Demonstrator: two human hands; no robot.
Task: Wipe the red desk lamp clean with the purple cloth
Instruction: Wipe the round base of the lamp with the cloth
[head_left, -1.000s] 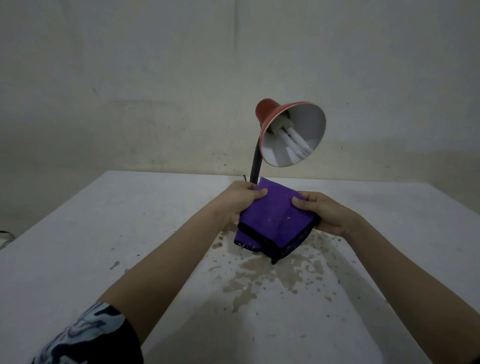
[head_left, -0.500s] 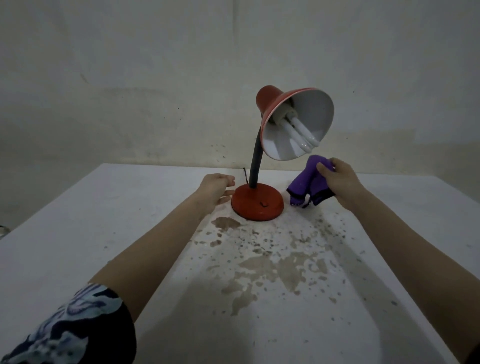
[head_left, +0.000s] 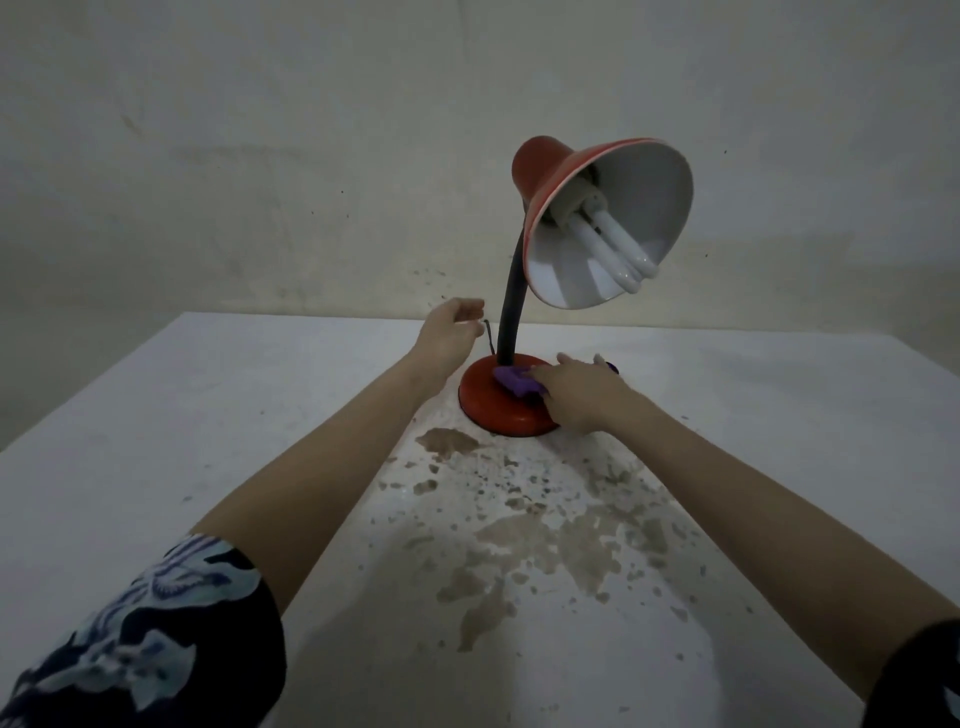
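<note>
The red desk lamp stands at the far middle of the white table, with a round red base (head_left: 491, 408), a black bent neck (head_left: 510, 312) and a red shade (head_left: 550, 166) that faces me, showing white bulbs. My right hand (head_left: 576, 395) presses the bunched purple cloth (head_left: 511, 382) onto the top of the base, right of the neck; most of the cloth is hidden under the hand. My left hand (head_left: 449, 332) hovers just left of the neck, fingers loosely curled, holding nothing.
The white table (head_left: 208, 441) has brown stained patches (head_left: 540, 535) in front of the lamp. A thin dark cord end (head_left: 488, 335) sticks up beside the neck. A bare wall (head_left: 260, 156) rises right behind the table's far edge.
My right hand brought the cloth down from beside the shade onto the lamp base. My left hand rose from beside the base to near the neck. The view moved closer.
</note>
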